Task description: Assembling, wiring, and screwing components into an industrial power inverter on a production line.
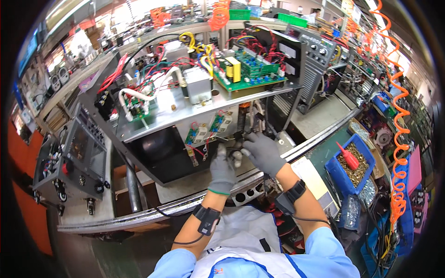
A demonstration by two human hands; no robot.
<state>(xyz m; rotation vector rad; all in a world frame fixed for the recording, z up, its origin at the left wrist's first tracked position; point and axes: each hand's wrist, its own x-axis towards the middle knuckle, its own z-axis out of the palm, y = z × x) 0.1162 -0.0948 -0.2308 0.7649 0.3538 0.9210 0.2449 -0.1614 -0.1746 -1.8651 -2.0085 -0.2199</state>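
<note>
In grey gloves, my left hand (223,171) and my right hand (264,154) meet at the lower bay of an open metal machine chassis (162,113). The fingers of both are bent and drawn together around something small and dark that I cannot make out. Just left of them, two small green circuit boards (192,134) with red wires are fixed to the upright inner plate. Behind the right hand rises a black ribbed hose (241,118). On the chassis shelf above are a large green circuit board (250,76), a grey metal box (198,85) and bundles of coloured wires.
A second machine (76,160) stands to the left, and another unit (313,60) at the right back. On the right lies a blue bin (331,167) of small brass-coloured parts with a red squeeze bottle (348,160). An orange coiled hose (401,116) hangs at far right.
</note>
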